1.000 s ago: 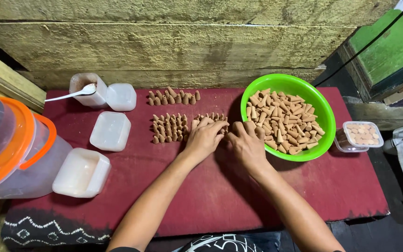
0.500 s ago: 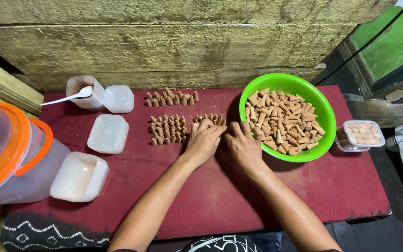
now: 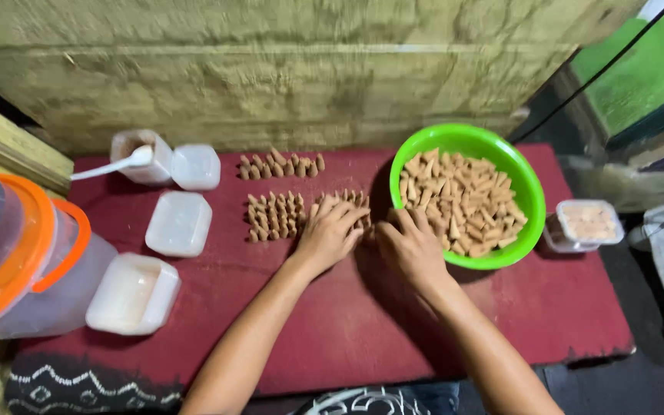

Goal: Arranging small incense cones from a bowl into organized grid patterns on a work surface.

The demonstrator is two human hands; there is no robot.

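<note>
Many small brown cones (image 3: 274, 217) stand in rows just left of the green bowl (image 3: 528, 192). Left hand (image 3: 330, 234) and right hand (image 3: 410, 244) lie flat on them, fingers spread, gripping nothing. They look light and crumbly; pinch one low.

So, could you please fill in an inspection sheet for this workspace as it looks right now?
Surface: dark red mat on a low board, against a rough wall.
Job's things: small tan cones in rows; a second short row behind; green bowl heaped with loose cones.
Clutter: three white lidded tubs, an open tub with a white spoon, a clear container with an orange rim, a small clear box right of the bowl.
Grippers: left hand on the cone rows; right hand beside the bowl.
Cables: nothing seen.
Surroundings: green panel at right.
</note>
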